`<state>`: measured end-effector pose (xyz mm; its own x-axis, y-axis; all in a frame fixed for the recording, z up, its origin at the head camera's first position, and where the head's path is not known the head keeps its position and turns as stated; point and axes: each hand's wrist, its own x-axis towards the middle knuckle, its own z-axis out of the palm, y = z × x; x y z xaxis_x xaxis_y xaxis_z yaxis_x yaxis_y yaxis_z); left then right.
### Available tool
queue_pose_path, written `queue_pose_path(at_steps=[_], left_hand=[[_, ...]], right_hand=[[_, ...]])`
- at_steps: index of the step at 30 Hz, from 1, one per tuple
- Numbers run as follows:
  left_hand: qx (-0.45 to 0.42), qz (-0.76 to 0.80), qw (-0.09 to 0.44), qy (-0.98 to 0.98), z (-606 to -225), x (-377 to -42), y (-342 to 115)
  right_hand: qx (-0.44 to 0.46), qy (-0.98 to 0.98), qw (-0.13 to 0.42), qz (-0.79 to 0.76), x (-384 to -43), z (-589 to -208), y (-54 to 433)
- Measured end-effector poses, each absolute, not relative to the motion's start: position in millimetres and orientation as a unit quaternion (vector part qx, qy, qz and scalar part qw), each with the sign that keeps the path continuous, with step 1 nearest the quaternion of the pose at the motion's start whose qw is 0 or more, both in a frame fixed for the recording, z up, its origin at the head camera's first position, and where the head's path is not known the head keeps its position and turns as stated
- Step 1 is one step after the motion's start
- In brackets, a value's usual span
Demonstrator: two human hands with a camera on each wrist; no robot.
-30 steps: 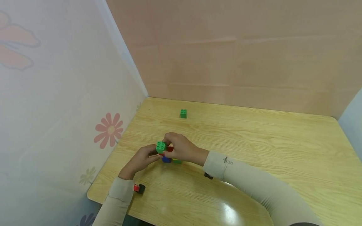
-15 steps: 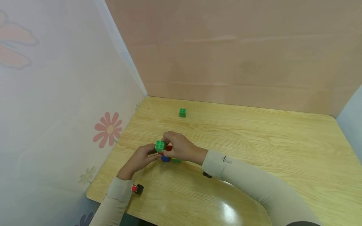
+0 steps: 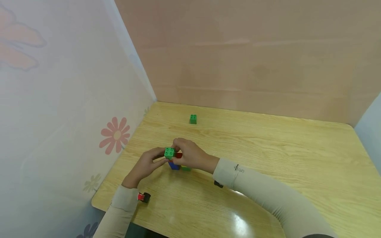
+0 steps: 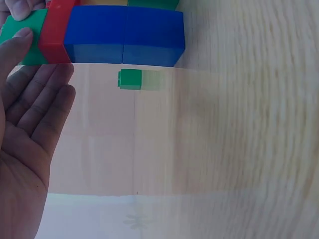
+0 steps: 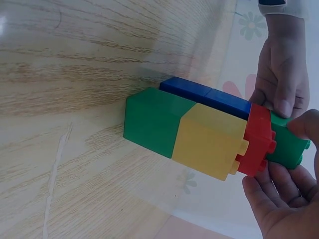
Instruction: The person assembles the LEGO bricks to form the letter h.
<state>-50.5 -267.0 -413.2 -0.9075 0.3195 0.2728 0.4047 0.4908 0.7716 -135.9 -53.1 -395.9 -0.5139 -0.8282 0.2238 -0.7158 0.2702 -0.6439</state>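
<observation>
Toy building blocks form a small structure on the table. Two stacked blue blocks (image 4: 124, 35) stand beside a yellow block (image 5: 212, 139) on a lower green block (image 5: 154, 119). Across the blue and yellow tops lies a red block (image 5: 257, 133). An upper green block (image 3: 169, 152) sits on the red one at the blue side. My left hand (image 3: 142, 166) has its thumb on the near face of this upper green block and fingers behind it. From the other side, my right hand (image 3: 191, 154) pinches the same block between thumb and fingers.
Another loose green block (image 3: 193, 119) stands farther back on the wooden table (image 3: 253, 142). A flowered sheet (image 3: 74, 92) borders the left side, and a tan sheet (image 3: 238, 66) the back. A black and red device (image 3: 144, 197) sits at the left cuff.
My left hand has shifted slightly upward, its thumb rising from near the blue block to the upper green block. My right hand and the structure stay almost in place.
</observation>
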Motion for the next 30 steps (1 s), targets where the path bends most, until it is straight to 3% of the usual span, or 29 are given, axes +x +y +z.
queue_pose_path(at_steps=[9, 17, 30], left_hand=[[-0.169, -0.476, 0.037, -0.862, -412.7, -51.2, -268.1], [-0.173, -0.498, 0.041, -0.849, -438.6, -62.5, -280.1], [-0.205, -0.500, 0.027, -0.841, -434.9, -64.5, -281.3]], right_hand=[[-0.486, 0.792, 0.085, -0.359, -135.2, -395.2, -52.9], [-0.483, 0.796, 0.084, -0.354, -135.7, -395.1, -54.5], [-0.492, 0.782, 0.112, -0.366, -141.4, -395.0, -52.3]])
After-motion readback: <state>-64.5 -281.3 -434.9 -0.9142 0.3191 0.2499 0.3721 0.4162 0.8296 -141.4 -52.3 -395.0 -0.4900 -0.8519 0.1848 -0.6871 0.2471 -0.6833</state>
